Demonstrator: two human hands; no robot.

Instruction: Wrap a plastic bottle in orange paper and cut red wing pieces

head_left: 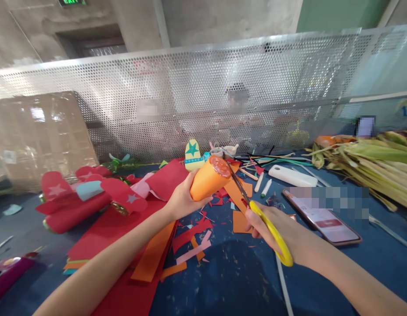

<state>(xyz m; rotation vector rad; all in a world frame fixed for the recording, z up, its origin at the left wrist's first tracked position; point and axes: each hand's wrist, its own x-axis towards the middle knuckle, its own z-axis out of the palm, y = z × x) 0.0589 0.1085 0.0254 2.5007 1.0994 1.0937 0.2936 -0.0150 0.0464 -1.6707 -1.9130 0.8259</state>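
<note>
My left hand (182, 196) is wrapped round a tilted orange cylinder (206, 181), which looks covered in orange paper. Its round end is shiny and faces up and to the right. In my right hand (272, 228) is a pair of scissors (267, 226) with yellow handles. The dark blades point up and left, beside the rim of the cylinder's end; whether they touch it I cannot tell. Below the blades is an orange paper strip (236, 195). Paper scraps (193, 237) in red, pink and orange lie on the blue table (219, 272) between my arms.
A red paper airplane (81, 206) and stacked red sheets (124, 228) lie at left. Right of my hands are a phone (322, 219), a white tool (293, 175), markers (265, 188) and corn husks (371, 162). A perforated metal screen (196, 101) stands behind.
</note>
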